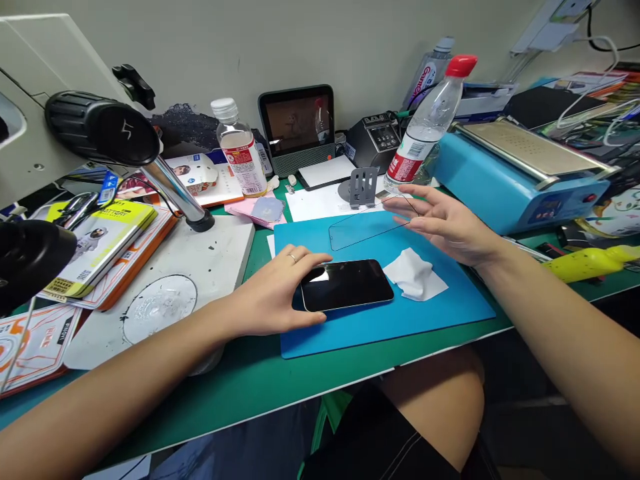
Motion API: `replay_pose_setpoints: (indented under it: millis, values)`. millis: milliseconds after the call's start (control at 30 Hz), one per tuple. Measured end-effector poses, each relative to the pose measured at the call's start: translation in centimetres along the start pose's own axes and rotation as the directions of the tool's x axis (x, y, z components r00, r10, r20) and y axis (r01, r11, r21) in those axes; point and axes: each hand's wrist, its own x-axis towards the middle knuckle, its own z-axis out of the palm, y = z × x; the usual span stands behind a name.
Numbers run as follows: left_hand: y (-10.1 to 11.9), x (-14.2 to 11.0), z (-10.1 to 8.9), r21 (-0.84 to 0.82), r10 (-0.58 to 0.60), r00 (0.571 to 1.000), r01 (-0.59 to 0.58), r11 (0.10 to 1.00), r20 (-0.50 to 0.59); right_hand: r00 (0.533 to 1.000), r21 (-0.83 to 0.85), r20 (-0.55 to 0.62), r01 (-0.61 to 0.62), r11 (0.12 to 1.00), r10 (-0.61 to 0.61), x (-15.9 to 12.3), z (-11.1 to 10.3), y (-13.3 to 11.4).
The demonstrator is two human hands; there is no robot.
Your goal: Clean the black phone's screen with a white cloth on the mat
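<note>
A smartphone (pixel 347 285) with a dark screen lies on the blue mat (pixel 320 340). My left hand (pixel 293 290) is closed around its left end, fingers on the far edge and thumb at the near edge. Above the mat, my right hand (pixel 440 217) pinches a clear, black-rimmed screen protector (pixel 363 230) by its right end, fingers on either side. The sheet is tilted and apart from the phone. Between the phone and my right wrist rests a crumpled white wipe (pixel 416 275).
A microscope stand (pixel 233 243) fills the left, with stacked boxes (pixel 117 230) beside it. Behind the mat stand a bottle (pixel 241 150), a smart display (pixel 297 123), a phone holder (pixel 363 187) and a red-capped bottle (pixel 420 137). A blue heating machine (pixel 505 177) sits at right.
</note>
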Motion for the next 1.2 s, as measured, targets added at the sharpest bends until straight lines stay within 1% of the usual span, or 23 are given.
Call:
replay_pose_setpoints:
  millis: [67,133,200,267,300,367,433,500,600,667,733,800,867,900,933,1000,1100,1133,1200]
  values:
    - [-0.1,0.0,0.1,0.031,-0.013,0.999,0.012,0.999,0.035,1.0,-0.127,-0.013,-0.029,0.991,0.027,0.0,-0.9,0.5]
    - [-0.2,0.0,0.2,0.05,-0.029,0.998,0.026,0.998,0.059,0.997,-0.267,-0.07,-0.052,0.962,0.034,-0.5,-1.2,0.6]
    - [-0.4,0.0,0.3,0.056,-0.04,0.997,0.036,0.998,0.068,0.987,-0.437,-0.16,-0.051,0.898,-0.022,-1.7,-0.8,0.3]
    - [-0.6,0.1,0.4,0.056,-0.042,0.997,0.039,0.998,0.064,0.969,-0.609,-0.212,-0.029,0.793,-0.127,-3.7,0.1,-0.1]
    - [-0.6,0.1,0.4,0.057,-0.042,0.997,0.038,0.998,0.063,0.965,-0.651,-0.202,-0.006,0.759,-0.166,-4.9,0.7,-0.3]
    - [-0.7,0.2,0.4,0.059,-0.038,0.997,0.034,0.998,0.064,0.967,-0.724,-0.142,0.045,0.688,-0.213,-7.2,1.9,-0.5]
    - [-0.7,0.2,0.4,0.06,-0.032,0.997,0.028,0.998,0.067,0.957,-0.76,-0.118,0.084,0.645,-0.264,-9.0,2.9,-0.1]
    - [-0.7,0.1,0.4,0.063,-0.023,0.997,0.019,0.998,0.069,0.956,-0.772,-0.102,0.099,0.627,-0.277,-10.0,3.6,0.6]
    - [-0.6,0.1,0.3,0.065,-0.019,0.997,0.014,0.998,0.078,0.96,-0.77,-0.067,0.124,0.626,-0.273,-10.2,4.0,1.8]
    - [-0.6,0.1,0.3,0.057,-0.019,0.996,0.014,0.998,0.087,0.958,-0.75,-0.063,0.139,0.646,-0.279,-9.8,4.0,2.2]
    - [-0.6,0.1,0.3,0.046,-0.016,0.996,0.012,0.999,0.089,0.951,-0.718,-0.099,0.136,0.682,-0.293,-9.4,4.1,1.9]
    - [-0.7,0.1,0.3,0.037,-0.009,0.996,0.006,0.999,0.085,0.931,-0.693,-0.166,0.124,0.71,-0.325,-8.9,4.4,1.3]
    - [-0.9,0.1,0.4,0.032,-0.001,0.997,-0.002,0.999,0.083,0.899,-0.698,-0.216,0.13,0.704,-0.381,-8.4,5.2,0.5]
    - [-0.9,0.1,0.4,0.031,0.002,0.997,-0.004,1.0,0.082,0.889,-0.711,-0.211,0.145,0.688,-0.405,-8.2,5.7,0.2]
    - [-1.0,0.1,0.4,0.029,0.002,0.997,-0.005,1.0,0.081,0.886,-0.729,-0.181,0.17,0.663,-0.426,-8.1,6.4,0.1]
    - [-1.0,0.1,0.5,0.026,0.001,0.997,-0.003,1.0,0.075,0.894,-0.769,-0.059,0.243,0.591,-0.444,-8.2,7.7,-0.1]
    - [-0.9,0.1,0.5,0.028,0.007,0.998,-0.009,1.0,0.063,0.906,-0.821,0.143,0.334,0.464,-0.398,-9.5,9.5,0.1]
    - [-0.9,0.1,0.5,0.031,0.011,0.998,-0.013,0.999,0.061,0.909,-0.833,0.182,0.344,0.433,-0.374,-10.0,9.9,0.2]
    - [-1.0,0.1,0.5,0.034,0.021,0.998,-0.023,0.999,0.058,0.921,-0.851,0.218,0.341,0.4,-0.322,-11.0,10.3,0.3]
